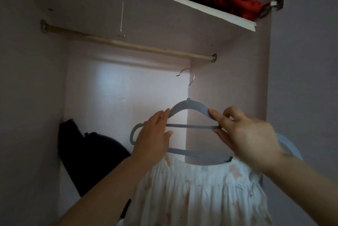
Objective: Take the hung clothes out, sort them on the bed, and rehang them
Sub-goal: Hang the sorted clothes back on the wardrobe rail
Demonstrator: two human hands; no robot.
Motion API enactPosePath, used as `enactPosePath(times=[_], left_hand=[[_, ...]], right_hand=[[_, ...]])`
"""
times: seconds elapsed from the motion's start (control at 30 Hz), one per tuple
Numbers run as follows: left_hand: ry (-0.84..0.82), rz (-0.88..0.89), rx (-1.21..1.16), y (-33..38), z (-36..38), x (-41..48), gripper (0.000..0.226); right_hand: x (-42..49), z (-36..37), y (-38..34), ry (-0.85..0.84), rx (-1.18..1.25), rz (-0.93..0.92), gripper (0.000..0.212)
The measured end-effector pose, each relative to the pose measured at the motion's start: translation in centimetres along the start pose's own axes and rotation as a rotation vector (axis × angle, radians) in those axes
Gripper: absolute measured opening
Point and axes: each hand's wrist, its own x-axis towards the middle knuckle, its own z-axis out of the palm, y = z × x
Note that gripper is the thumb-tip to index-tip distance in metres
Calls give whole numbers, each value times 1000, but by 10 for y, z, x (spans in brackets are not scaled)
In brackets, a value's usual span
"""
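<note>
A grey hanger (188, 106) with a metal hook is held up inside the wardrobe, below the wooden rail (128, 44). A pale floral dress (199, 194) hangs from it. My right hand (245, 134) pinches the hanger's right shoulder and crossbar. My left hand (155, 134) lies against the hanger's left side with fingers nearly straight. The hook (188, 77) is below the rail and not on it. The rail carries no clothes.
A dark garment (91, 154) is heaped in the wardrobe's lower left corner. The shelf (201, 9) above holds red, black and pink clothes. A thin metal hook (122, 15) dangles from the shelf's underside above the rail. A wall stands at right.
</note>
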Motion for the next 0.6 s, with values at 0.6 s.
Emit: enactPosePath(times=[0.6], left_hand=[[-63, 7, 105, -84, 132, 194, 63]], right_hand=[[168, 200, 102, -215, -176, 240, 42]])
